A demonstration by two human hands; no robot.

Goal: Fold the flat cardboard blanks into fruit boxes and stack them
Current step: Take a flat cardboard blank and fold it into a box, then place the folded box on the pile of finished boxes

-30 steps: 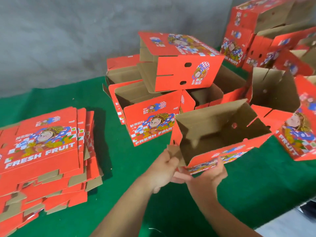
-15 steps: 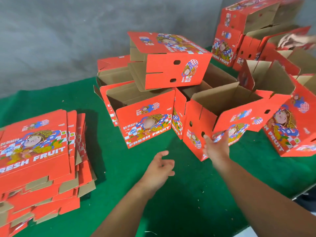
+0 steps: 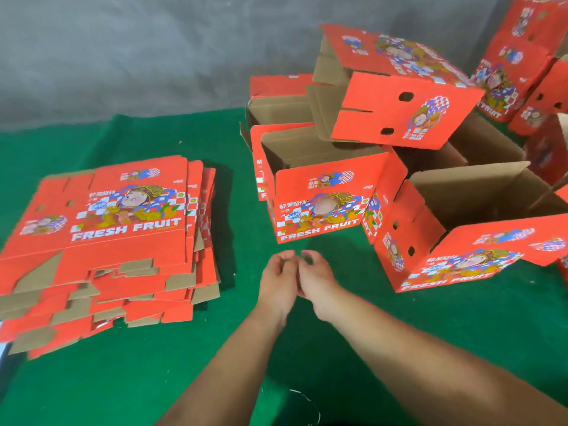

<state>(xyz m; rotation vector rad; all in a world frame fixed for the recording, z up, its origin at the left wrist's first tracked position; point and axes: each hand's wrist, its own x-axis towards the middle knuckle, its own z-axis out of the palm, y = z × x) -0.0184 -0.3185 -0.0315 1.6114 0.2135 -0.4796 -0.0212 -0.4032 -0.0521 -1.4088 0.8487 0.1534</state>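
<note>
A stack of flat red cardboard blanks (image 3: 113, 241) printed "FRESH FRUIT" lies on the left of the green table. Folded open boxes stand at the right: one front box (image 3: 319, 195), one nearer box (image 3: 461, 241) set at the right, and a tipped box (image 3: 399, 96) resting on top of others. My left hand (image 3: 278, 281) and my right hand (image 3: 316, 278) meet over the table in front of the boxes, fingers loosely curled, touching each other and holding nothing.
The green cloth (image 3: 153, 379) covers the table up to a grey wall (image 3: 123, 50). More folded boxes (image 3: 522, 56) are piled at the far right. A thin scrap of wire or thread (image 3: 307, 404) lies near the front edge.
My right hand let go of the folded box, which now stands at the right. Both hands came together in front of the boxes. The view swung to the left.
</note>
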